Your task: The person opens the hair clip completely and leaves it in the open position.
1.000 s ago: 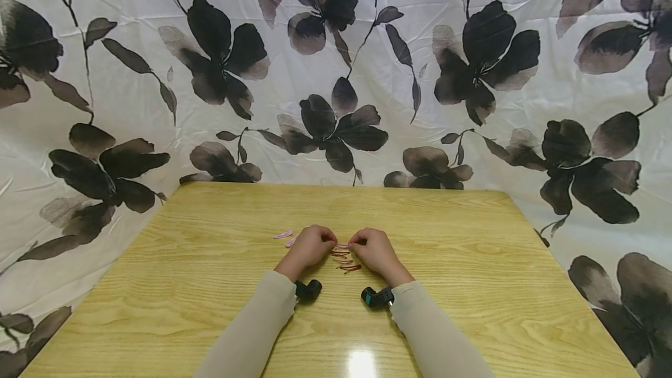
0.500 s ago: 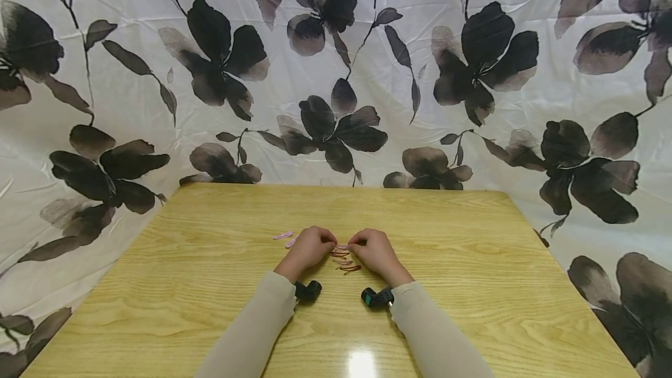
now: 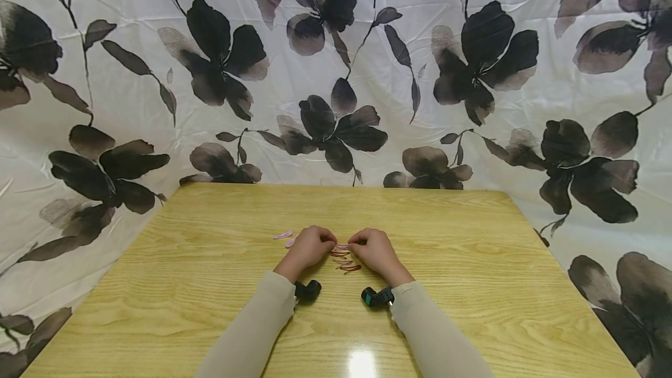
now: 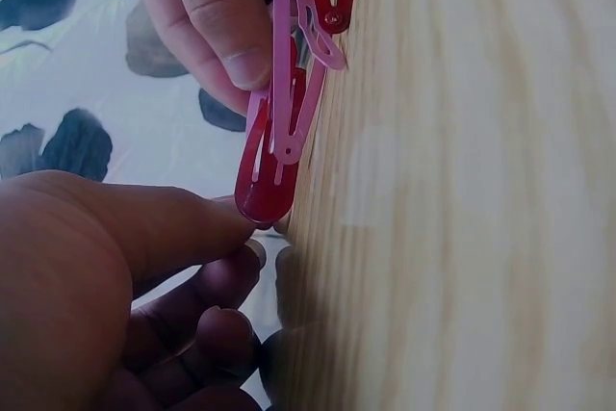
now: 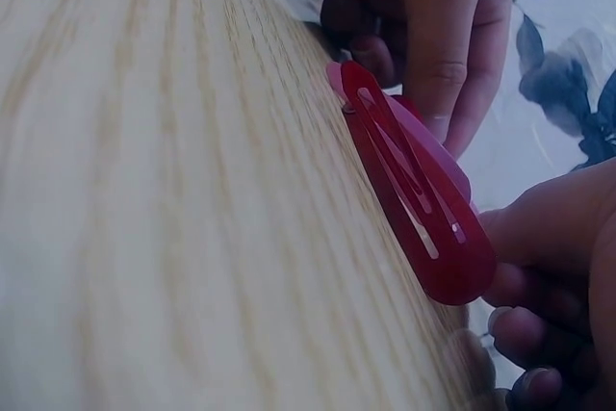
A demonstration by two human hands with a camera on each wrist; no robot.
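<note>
My left hand (image 3: 313,244) and right hand (image 3: 374,248) face each other over the middle of the table, thumb and fingers of each pinching an end of a pink snap hair clip (image 3: 342,246). Nearer to me lies a column of red and pink clips, among them a red hair clip (image 3: 352,268). In the left wrist view a pink clip (image 4: 282,64) and a red clip (image 4: 266,201) overlap in front of the fingertips, hiding the grip. A red clip (image 5: 462,271) covers the pinched clip in the right wrist view too.
Two pink hair clips lie left of the left hand, one farther off (image 3: 282,235) and one close beside the hand (image 3: 291,242). The wooden table (image 3: 446,232) reaches back to a floral cloth (image 3: 336,74). Each wrist wears a black camera.
</note>
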